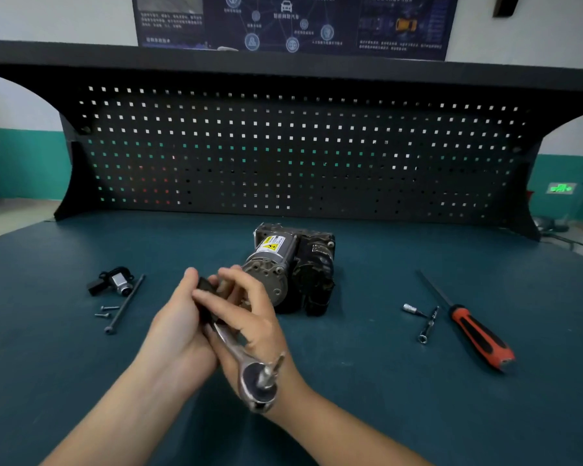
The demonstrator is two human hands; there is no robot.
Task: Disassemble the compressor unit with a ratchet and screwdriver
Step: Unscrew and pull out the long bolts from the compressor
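Centrally on the bench [367, 398] sits one compressor unit [290, 267], a silver cylinder with a yellow label on a grimy black body. Just before it, the left hand [179, 324] and right hand [249, 311] both grip one ratchet [236, 348]. One screwdriver [475, 331] lies to the right; two screws [108, 308] and one long bolt [125, 304] lie to the left.

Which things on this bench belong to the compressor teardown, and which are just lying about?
In the job: compressor unit; ratchet, gripped by left hand and right hand; screwdriver; socket bits; long bolt, two screws and small black-and-silver part, laid aside.
Just there: pegboard; wall poster; green exit sign.
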